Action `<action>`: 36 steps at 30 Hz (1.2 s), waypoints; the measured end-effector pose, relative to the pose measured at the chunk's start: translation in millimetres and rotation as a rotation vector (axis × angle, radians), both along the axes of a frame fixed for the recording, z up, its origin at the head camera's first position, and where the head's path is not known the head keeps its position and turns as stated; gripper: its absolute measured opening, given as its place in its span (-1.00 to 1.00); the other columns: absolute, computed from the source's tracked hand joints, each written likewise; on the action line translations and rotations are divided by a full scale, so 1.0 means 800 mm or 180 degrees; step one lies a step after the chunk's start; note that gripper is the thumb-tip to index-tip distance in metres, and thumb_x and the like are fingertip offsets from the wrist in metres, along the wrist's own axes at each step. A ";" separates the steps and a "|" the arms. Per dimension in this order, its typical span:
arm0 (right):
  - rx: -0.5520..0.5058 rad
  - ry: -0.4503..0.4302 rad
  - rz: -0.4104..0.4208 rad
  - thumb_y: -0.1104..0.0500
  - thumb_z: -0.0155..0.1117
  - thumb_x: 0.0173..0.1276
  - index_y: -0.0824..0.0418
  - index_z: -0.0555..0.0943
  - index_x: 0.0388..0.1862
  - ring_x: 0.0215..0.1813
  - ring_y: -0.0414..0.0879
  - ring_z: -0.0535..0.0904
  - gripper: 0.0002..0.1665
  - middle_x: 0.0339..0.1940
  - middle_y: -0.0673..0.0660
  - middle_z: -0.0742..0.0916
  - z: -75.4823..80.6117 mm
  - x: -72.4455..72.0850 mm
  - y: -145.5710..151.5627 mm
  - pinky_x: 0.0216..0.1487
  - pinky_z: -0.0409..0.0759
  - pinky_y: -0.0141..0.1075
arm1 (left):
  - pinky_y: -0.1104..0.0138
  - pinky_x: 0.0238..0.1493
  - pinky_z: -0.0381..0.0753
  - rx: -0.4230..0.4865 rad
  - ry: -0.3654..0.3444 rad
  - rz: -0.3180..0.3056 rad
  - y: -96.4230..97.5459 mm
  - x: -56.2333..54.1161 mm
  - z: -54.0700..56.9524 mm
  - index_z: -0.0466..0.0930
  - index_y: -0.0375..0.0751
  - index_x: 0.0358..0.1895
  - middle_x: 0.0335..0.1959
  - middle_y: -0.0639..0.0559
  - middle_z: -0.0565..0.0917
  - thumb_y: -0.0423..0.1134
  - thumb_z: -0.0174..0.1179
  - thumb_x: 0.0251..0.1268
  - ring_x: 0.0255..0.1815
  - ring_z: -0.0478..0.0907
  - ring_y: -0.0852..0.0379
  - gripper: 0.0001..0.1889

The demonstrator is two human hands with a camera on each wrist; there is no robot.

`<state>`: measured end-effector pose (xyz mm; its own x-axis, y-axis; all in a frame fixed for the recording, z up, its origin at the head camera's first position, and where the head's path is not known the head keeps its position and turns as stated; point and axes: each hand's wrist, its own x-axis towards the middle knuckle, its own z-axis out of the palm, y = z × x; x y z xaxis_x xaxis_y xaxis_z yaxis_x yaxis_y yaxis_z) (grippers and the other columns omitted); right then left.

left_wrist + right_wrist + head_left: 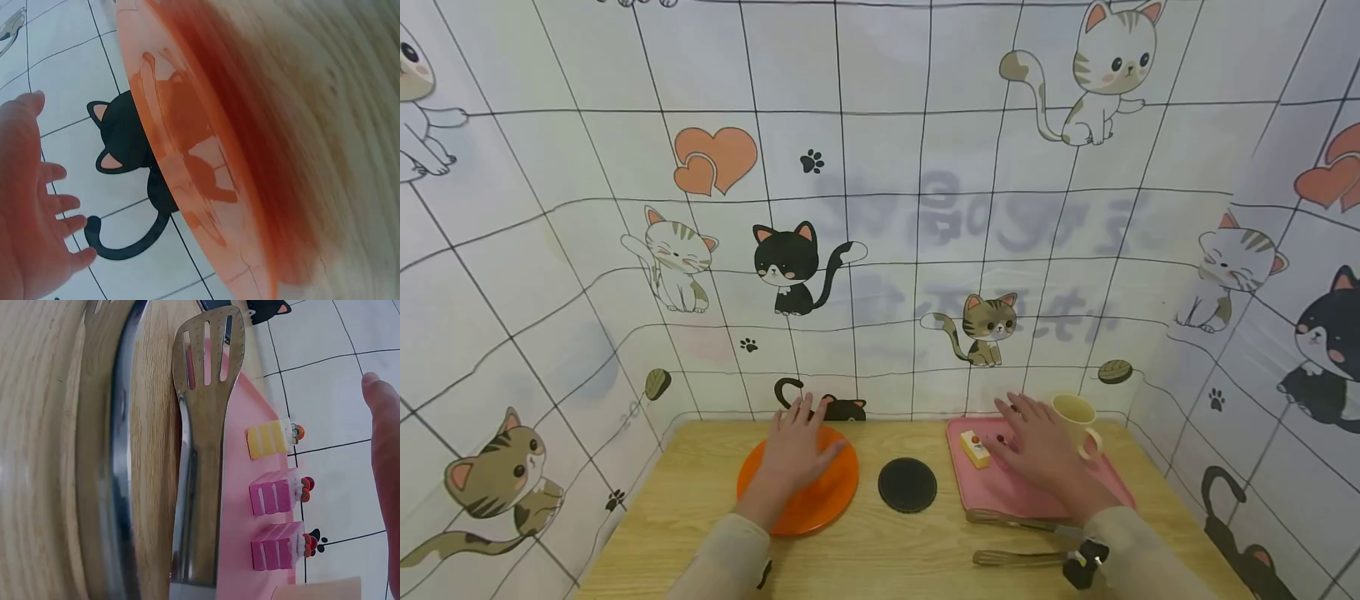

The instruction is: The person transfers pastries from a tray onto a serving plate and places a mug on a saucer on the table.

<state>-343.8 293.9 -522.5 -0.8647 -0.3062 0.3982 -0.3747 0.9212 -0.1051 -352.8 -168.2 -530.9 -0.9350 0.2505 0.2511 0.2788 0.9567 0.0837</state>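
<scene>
My left hand [795, 450] hovers palm down over an orange plate [835, 492], its fingers loosely spread. The left wrist view shows a gap between that hand and the plate's rim [200, 150]. Above a pink tray [981, 492] my right hand [1037, 442] is held with relaxed fingers, holding nothing. A yellow cake slice [267, 439] and two pink cake slices [275, 492] sit in a row on the tray, the pink ones mostly covered by the hand in the head view. Beside the right fingers stands a pale yellow mug [1075, 414].
Slotted metal tongs [206, 425] lie along the tray's near edge; a second slotted metal arm [1018, 558] lies nearer, its join hidden by the sleeve. A black round coaster [907, 485] sits between plate and tray. Cat-patterned walls [880, 250] enclose the wooden table [865, 567].
</scene>
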 end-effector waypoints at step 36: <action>-0.0609 -0.0151 0.0374 -0.11 0.52 0.53 0.10 0.68 0.44 0.45 0.33 0.56 -0.39 0.38 0.18 0.73 -0.030 0.095 0.069 0.38 0.50 0.46 | -0.34 0.59 0.34 0.1116 -0.0297 -0.0615 -0.120 0.053 -0.030 0.43 -0.23 0.66 0.67 -0.28 0.40 0.25 0.43 0.47 0.63 0.36 -0.42 -0.11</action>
